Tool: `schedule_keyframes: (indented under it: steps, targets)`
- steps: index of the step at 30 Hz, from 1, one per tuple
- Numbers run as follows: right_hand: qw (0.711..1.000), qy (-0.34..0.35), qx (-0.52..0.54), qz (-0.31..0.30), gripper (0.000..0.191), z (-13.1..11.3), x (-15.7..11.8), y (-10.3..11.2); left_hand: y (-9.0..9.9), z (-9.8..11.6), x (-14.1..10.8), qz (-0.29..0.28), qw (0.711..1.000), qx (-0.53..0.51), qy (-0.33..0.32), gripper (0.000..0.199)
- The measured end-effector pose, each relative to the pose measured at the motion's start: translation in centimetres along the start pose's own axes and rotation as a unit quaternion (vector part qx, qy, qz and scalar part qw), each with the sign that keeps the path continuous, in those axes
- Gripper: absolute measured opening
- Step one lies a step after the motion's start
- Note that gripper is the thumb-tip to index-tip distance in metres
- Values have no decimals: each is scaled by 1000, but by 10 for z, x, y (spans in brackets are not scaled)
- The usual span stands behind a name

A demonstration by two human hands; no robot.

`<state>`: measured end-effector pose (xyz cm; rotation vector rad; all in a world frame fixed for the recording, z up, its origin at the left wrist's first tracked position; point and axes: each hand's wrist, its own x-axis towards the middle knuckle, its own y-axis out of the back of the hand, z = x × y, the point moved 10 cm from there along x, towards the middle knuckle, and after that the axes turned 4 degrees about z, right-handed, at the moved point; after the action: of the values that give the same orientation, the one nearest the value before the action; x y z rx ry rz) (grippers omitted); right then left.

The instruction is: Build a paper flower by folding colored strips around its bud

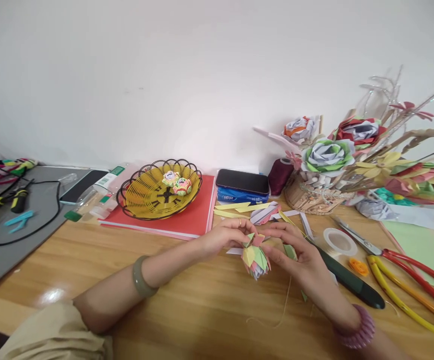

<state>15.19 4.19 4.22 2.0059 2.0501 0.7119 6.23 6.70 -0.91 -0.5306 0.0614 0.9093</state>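
Observation:
A small folded paper flower (255, 259) in yellow, green, pink and pale violet hangs head-down between my two hands above the wooden table. From its left, my left hand (227, 237) pinches the top of the flower, where green and pink petals stick out. My right hand (298, 250) closes on its right side, thumb against the petals; some of these fingertips are hidden. A thin thread (285, 310) trails onto the table below my right hand. Paper strips (235, 206) lie just beyond my hands.
A yellow woven basket (137, 202) holding little paper flowers rests on red paper (207, 200). Right of my hand lie a tape roll (327, 241), a dark green cutter (352, 280), red-handled scissors (400, 257) and yellow-handled scissors (385, 287). Behind stands a paper-flower arrangement (310, 192).

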Motion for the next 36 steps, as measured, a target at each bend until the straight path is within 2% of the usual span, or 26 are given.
schedule_keyframes:
  steps: [6,13,18,22,25,31,36]
  targets:
    - [1000,-2,22,6,21,-2,-3,-3,3,2,2,28,999,40,-4,12]
    - [1000,-6,-23,20,16,-2,-7,-4,4,10,-1,77,992,88,-39,10]
    - [998,-20,-5,52,20,2,-8,0,3,24,-7,89,972,176,-127,8]
    - [997,-52,35,55,24,11,-10,1,-3,19,-13,68,972,194,-113,6]
    - [993,-75,68,57,28,17,-11,0,-12,13,-17,44,973,209,-86,20]
    - [995,-11,66,78,22,5,-12,6,-5,19,-22,110,953,264,-95,26]
    - [994,40,35,100,17,-4,-15,11,-5,19,-23,115,967,209,-91,21]
